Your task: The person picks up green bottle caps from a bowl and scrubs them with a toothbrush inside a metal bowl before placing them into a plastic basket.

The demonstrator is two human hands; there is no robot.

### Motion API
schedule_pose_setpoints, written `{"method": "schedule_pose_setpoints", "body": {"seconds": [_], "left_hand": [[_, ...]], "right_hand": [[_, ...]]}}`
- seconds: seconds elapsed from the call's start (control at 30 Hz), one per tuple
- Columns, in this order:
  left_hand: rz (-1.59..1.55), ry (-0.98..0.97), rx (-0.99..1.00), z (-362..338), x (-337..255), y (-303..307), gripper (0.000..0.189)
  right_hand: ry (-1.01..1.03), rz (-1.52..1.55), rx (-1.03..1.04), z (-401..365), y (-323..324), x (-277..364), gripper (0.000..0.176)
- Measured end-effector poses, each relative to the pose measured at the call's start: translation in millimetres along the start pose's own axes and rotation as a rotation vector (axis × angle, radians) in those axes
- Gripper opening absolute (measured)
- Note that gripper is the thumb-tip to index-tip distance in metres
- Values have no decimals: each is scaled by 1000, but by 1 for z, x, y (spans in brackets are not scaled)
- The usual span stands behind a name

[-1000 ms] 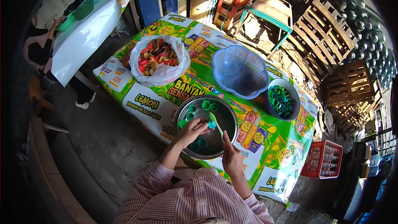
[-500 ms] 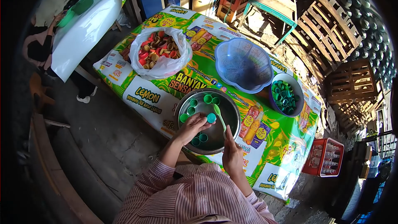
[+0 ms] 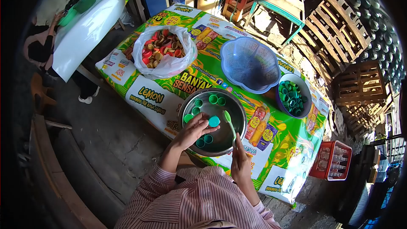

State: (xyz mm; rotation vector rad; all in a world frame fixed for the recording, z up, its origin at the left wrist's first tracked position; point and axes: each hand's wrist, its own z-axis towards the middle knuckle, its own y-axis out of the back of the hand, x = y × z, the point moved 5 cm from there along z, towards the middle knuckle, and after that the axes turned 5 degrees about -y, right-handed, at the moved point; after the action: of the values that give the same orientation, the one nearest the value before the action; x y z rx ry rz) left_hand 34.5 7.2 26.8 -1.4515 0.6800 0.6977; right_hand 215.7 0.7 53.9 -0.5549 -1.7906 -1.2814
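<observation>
A teal cap (image 3: 214, 121) is pinched between the fingers of my left hand (image 3: 192, 132), over a metal bowl (image 3: 238, 109). My right hand (image 3: 241, 161) grips the lower handle of a green toothbrush (image 3: 230, 125), whose head is apart from the cap, to its right. Several green caps (image 3: 213, 99) lie inside the bowl along its left side, some near the top and some near the bottom. What lies under my left hand is hidden.
Behind the bowl are a plastic bag (image 3: 186, 59) of red and brown caps, a blue basket (image 3: 250, 65) and a bowl of green caps (image 3: 292, 97). A red crate (image 3: 324, 161) stands right of the table (image 3: 169, 123). Another person (image 3: 38, 48) is at the far left.
The toothbrush has moved right, away from the cap, and its head now faces up more. My left hand and the cap have shifted slightly left and down.
</observation>
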Motion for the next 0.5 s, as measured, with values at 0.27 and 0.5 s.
{"method": "schedule_pose_setpoints", "body": {"seconds": [0.27, 0.5], "left_hand": [[26, -74, 83, -6, -19, -18, 21], [364, -33, 0, -1, -26, -16, 20]], "right_hand": [[-82, 147, 23, -6, 14, 12, 50], [-11, 123, 5, -7, 14, 17, 50]]}}
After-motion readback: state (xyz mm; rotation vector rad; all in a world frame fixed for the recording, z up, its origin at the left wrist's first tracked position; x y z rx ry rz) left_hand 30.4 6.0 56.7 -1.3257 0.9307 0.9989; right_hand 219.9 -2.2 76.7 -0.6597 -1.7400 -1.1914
